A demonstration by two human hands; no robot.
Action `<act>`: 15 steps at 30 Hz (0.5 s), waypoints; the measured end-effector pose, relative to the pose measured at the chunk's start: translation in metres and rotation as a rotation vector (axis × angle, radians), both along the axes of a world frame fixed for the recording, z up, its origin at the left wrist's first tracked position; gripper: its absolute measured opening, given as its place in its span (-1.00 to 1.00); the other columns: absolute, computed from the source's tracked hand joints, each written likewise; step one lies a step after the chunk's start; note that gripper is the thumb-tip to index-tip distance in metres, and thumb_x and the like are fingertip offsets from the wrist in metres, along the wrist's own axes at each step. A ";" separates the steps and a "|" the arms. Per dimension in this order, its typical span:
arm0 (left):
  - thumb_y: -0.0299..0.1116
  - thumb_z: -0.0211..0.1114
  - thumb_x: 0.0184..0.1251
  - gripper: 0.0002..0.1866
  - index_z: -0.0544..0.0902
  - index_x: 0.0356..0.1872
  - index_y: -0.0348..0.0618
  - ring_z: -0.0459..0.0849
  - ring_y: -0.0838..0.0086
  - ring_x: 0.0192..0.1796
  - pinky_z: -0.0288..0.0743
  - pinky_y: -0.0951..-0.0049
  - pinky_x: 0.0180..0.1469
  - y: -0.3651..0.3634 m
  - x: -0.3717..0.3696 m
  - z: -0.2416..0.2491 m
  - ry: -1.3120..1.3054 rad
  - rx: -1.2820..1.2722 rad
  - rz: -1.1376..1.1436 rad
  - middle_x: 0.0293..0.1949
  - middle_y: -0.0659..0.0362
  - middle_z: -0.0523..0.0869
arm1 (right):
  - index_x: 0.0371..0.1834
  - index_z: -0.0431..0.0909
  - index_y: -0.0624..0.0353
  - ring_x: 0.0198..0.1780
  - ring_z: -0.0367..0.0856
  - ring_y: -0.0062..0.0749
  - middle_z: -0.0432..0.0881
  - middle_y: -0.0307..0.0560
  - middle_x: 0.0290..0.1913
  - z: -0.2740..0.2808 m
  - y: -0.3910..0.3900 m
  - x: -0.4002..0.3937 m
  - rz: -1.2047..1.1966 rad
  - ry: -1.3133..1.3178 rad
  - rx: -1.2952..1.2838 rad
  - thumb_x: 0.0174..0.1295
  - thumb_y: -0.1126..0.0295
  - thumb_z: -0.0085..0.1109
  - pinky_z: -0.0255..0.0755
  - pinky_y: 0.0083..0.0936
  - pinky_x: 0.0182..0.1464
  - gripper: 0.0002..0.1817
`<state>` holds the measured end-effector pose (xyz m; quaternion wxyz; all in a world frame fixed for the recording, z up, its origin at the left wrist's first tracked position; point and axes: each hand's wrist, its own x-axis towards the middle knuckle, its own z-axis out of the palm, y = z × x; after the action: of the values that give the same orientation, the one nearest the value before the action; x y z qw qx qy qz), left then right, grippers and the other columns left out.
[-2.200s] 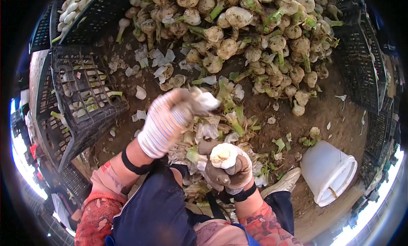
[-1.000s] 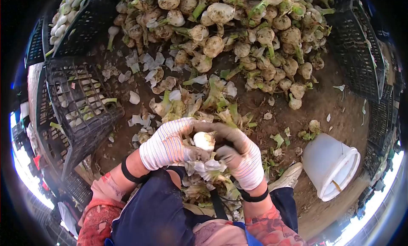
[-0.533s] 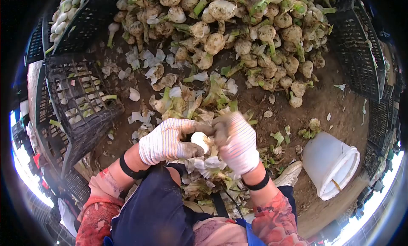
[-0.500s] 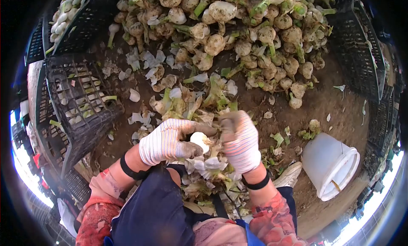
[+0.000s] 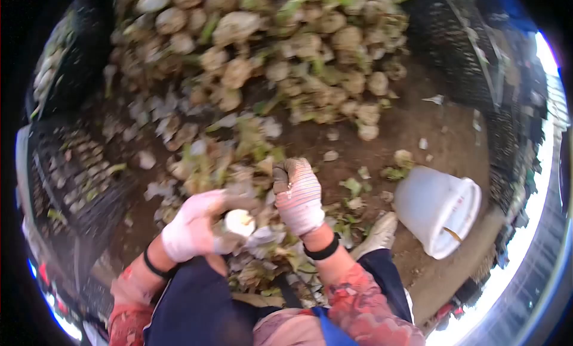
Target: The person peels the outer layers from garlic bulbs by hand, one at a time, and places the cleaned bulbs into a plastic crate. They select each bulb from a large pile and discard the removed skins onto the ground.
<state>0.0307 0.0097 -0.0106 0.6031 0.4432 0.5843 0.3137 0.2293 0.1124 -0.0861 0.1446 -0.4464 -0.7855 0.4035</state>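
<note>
A peeled white garlic bulb (image 5: 240,223) is held between the thumb and fingers of my left hand (image 5: 200,223), which wears a striped glove with dirty fingertips. Just right of the bulb, and apart from it, my right hand (image 5: 298,195) is closed in a matching glove; what it pinches, if anything, is too small and blurred to make out. Under and in front of both hands lie loose skins and cut leaves (image 5: 253,140). Beyond them rises a heap of unpeeled garlic bulbs (image 5: 304,47) with soil and green stems.
A white bucket (image 5: 421,205) lies tipped on its side at the right. Black crates with pale bulbs stand at the left, including one slatted crate (image 5: 104,217). Another dark crate (image 5: 456,53) is at the upper right. A shoe (image 5: 379,235) rests near the bucket.
The whole view has shifted, so the heap, crates and bucket appear further left and higher. My right hand has moved slightly away from the bulb, which my left hand still holds.
</note>
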 end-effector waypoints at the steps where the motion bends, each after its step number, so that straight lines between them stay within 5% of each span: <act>1: -0.41 0.45 -0.04 -0.41 0.66 0.15 -0.25 0.75 0.31 -0.01 0.59 0.40 0.08 0.002 0.001 0.001 -0.012 -0.016 0.030 -0.05 0.02 0.76 | -0.07 0.60 0.22 -0.09 0.59 0.20 0.62 0.21 -0.17 -0.014 0.010 0.014 -0.080 0.030 0.017 0.15 0.52 0.14 0.52 -0.14 0.00 -0.73; 3: -0.46 0.48 -0.25 -0.32 0.67 0.12 -0.33 0.77 0.41 -0.19 0.63 0.41 -0.06 -0.004 0.008 -0.009 -0.354 -0.380 0.504 -0.17 0.08 0.78 | 0.13 0.59 0.18 -0.05 0.62 0.11 0.65 0.18 -0.09 -0.028 0.026 0.048 -0.203 0.005 0.066 0.07 0.61 0.07 0.52 -0.13 0.05 -0.52; 5: -0.32 0.35 -0.03 -0.43 0.67 0.10 -0.37 0.77 0.44 -0.23 0.64 0.49 -0.10 0.009 -0.011 0.008 -0.270 -0.397 0.500 -0.23 0.09 0.77 | 0.17 0.57 0.14 -0.08 0.63 0.05 0.64 0.17 -0.07 -0.001 0.060 0.083 -0.234 -0.406 0.256 0.11 0.52 0.13 0.56 -0.18 0.00 -0.53; 7: -0.25 0.26 0.07 -0.45 0.67 0.11 -0.33 0.75 0.52 -0.23 0.61 0.49 -0.12 -0.005 -0.019 -0.001 -0.305 -0.389 0.551 -0.20 0.13 0.79 | -0.06 0.59 0.28 -0.13 0.59 0.13 0.62 0.19 -0.13 -0.025 0.096 0.163 -0.090 -0.792 0.628 0.05 0.45 0.20 0.47 -0.03 -0.01 -0.66; 8: -0.26 0.23 0.07 -0.46 0.68 0.10 -0.33 0.72 0.60 -0.24 0.58 0.52 -0.16 0.000 -0.027 0.006 -0.089 -0.342 0.404 -0.21 0.17 0.80 | -0.13 0.61 0.28 -0.12 0.57 0.16 0.63 0.20 -0.17 -0.015 0.118 0.175 -0.157 -0.957 0.478 0.01 0.44 0.21 0.47 -0.04 0.01 -0.68; 9: -0.11 0.14 0.33 -0.49 0.69 0.12 -0.27 0.65 0.64 -0.32 0.53 0.56 -0.26 -0.001 -0.026 0.003 0.015 -0.209 0.349 -0.23 0.19 0.81 | -0.13 0.64 0.27 -0.06 0.61 0.10 0.67 0.20 -0.18 -0.021 0.137 0.197 -0.198 -0.923 0.454 -0.01 0.44 0.23 0.49 -0.09 0.05 -0.68; 10: -0.07 0.16 0.40 -0.50 0.68 0.15 -0.25 0.69 0.56 -0.22 0.55 0.50 -0.16 0.000 -0.030 0.011 -0.100 -0.321 0.344 -0.19 0.14 0.80 | -0.06 0.66 0.24 -0.01 0.64 0.04 0.69 0.20 -0.09 -0.053 0.160 0.242 -0.453 -0.603 0.046 0.02 0.42 0.27 0.52 -0.17 0.06 -0.64; 11: -0.09 0.18 0.46 -0.53 0.66 0.19 -0.23 0.71 0.46 -0.10 0.55 0.44 -0.01 -0.010 -0.031 -0.013 0.151 0.161 0.221 -0.13 0.09 0.80 | 0.01 0.66 0.18 0.01 0.66 0.00 0.69 0.19 -0.04 -0.077 0.174 0.283 0.049 -0.963 0.562 0.13 0.44 0.22 0.54 -0.20 0.05 -0.66; 12: -0.11 0.21 0.47 -0.53 0.64 0.22 -0.21 0.71 0.40 0.00 0.53 0.40 0.10 -0.022 -0.029 -0.031 -0.072 0.079 0.333 -0.09 0.06 0.79 | 0.12 0.61 0.19 0.04 0.65 0.08 0.66 0.23 0.02 -0.099 0.198 0.324 0.267 -1.108 0.511 0.25 0.49 0.09 0.54 -0.18 0.08 -0.64; 13: -0.09 0.25 0.45 -0.51 0.63 0.23 -0.21 0.71 0.42 -0.02 0.54 0.41 0.07 -0.013 -0.027 -0.016 -0.234 -0.196 0.462 -0.08 0.09 0.79 | 0.19 0.55 0.25 0.08 0.63 0.16 0.64 0.29 0.04 -0.045 0.184 0.240 -0.136 -1.137 0.258 0.29 0.54 -0.01 0.53 -0.14 0.11 -0.60; 14: -0.10 0.34 0.44 -0.52 0.65 0.18 -0.28 0.72 0.51 -0.05 0.56 0.44 0.01 -0.024 -0.026 -0.043 -0.474 -0.199 0.598 -0.03 0.13 0.79 | 0.21 0.52 0.30 0.09 0.62 0.21 0.62 0.33 0.06 -0.026 0.183 0.217 -0.177 -1.169 0.157 0.27 0.57 -0.02 0.53 -0.13 0.12 -0.58; 15: -0.19 0.35 0.42 -0.55 0.64 0.20 -0.26 0.73 0.52 -0.12 0.58 0.46 -0.02 -0.014 -0.038 -0.016 -0.455 -0.318 0.600 -0.13 0.12 0.80 | 0.20 0.52 0.29 0.11 0.62 0.20 0.62 0.33 0.05 -0.031 0.185 0.221 -0.172 -1.150 0.158 0.28 0.59 -0.06 0.53 -0.12 0.12 -0.59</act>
<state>-0.0074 -0.0046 -0.0270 0.6597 0.0737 0.5806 0.4715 0.4503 0.2970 -0.1173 -0.2397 -0.6437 -0.7264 0.0239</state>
